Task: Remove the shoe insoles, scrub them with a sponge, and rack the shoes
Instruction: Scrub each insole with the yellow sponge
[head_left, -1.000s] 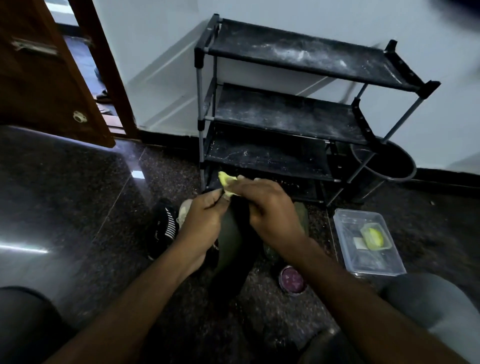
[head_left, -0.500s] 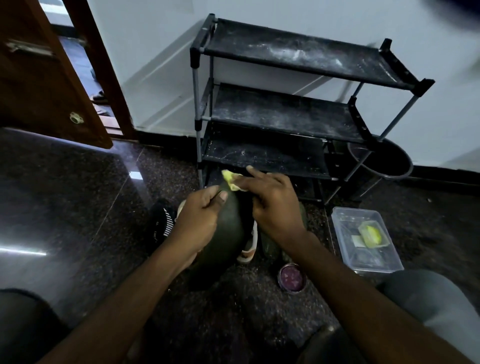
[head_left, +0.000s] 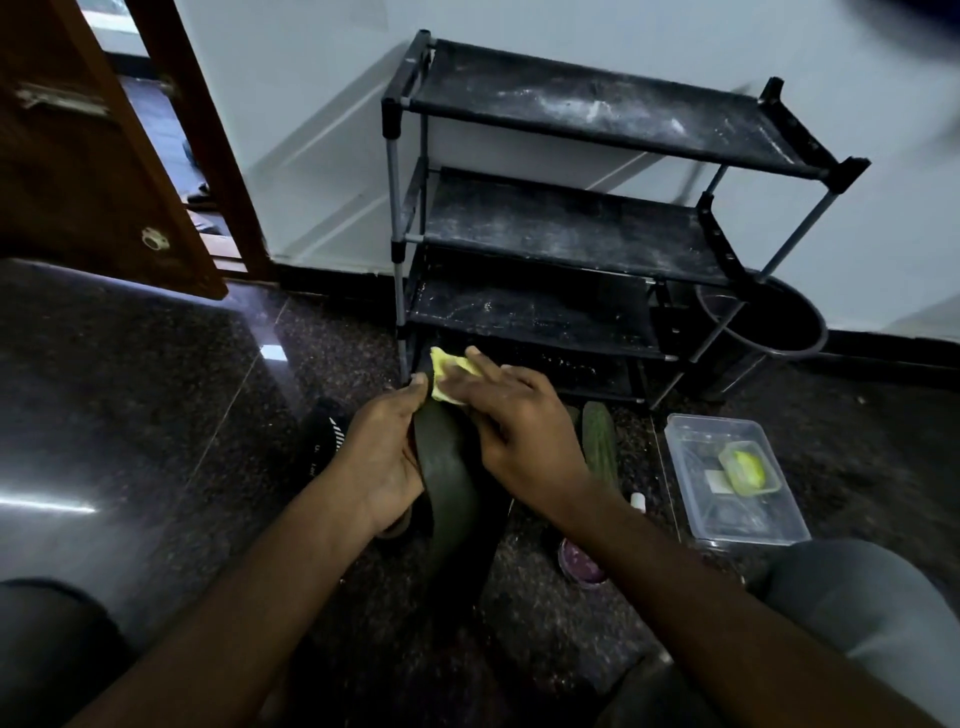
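My left hand grips a dark green insole by its left edge, holding it lengthwise above the floor. With straight fingers, my right hand presses a yellow sponge flat onto the insole's far end. A second dark green insole lies on the floor to the right. A black shoe with white stripes sits on the floor left of my hands, partly hidden by them. The black shoe rack stands against the wall just beyond, and I see nothing on its shelves.
A clear plastic box holding a yellow-green soap case sits on the floor at right. A small round purple-lidded tin lies near my right forearm. A dark bucket stands right of the rack. An open wooden door is at far left.
The right hand has flattened and pushed the sponge toward the insole's far end. The insole is now tilted more lengthwise, showing more of its surface. The view has shifted slightly.
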